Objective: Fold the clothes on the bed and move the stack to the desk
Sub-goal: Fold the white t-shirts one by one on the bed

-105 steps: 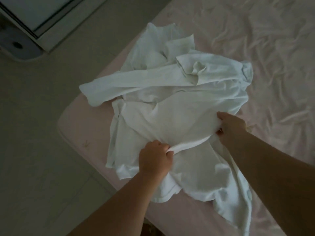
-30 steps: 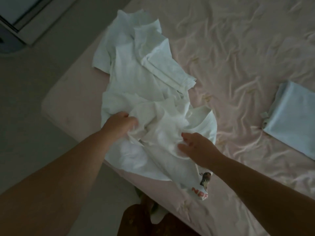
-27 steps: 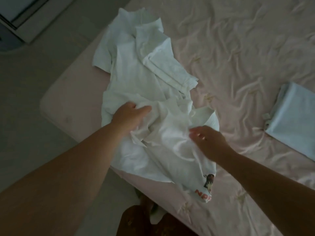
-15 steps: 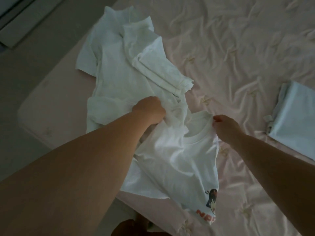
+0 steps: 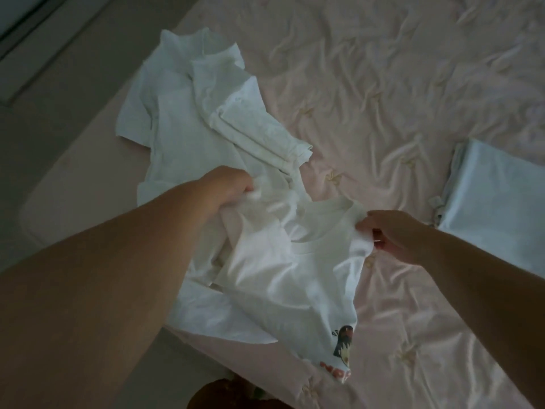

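A white T-shirt (image 5: 283,278) with a cartoon print near its hem lies half lifted at the near corner of the pink bed (image 5: 383,84). My left hand (image 5: 233,184) grips its left shoulder and my right hand (image 5: 392,231) pinches the right shoulder beside the collar. Behind them lies a loose heap of other white clothes (image 5: 182,119), spread flat and partly folded over. A folded pale blue garment (image 5: 495,196) rests on the bed at the right.
The bed's rounded corner and left edge (image 5: 38,208) drop to a grey floor (image 5: 59,98). A pale furniture edge (image 5: 26,33) shows at the top left. A dark brown object (image 5: 230,394) sits below the bed's near edge.
Both hands sorted through the white heap, took hold of the printed T-shirt's shoulders and drew it apart toward me; the collar now faces up between my hands.
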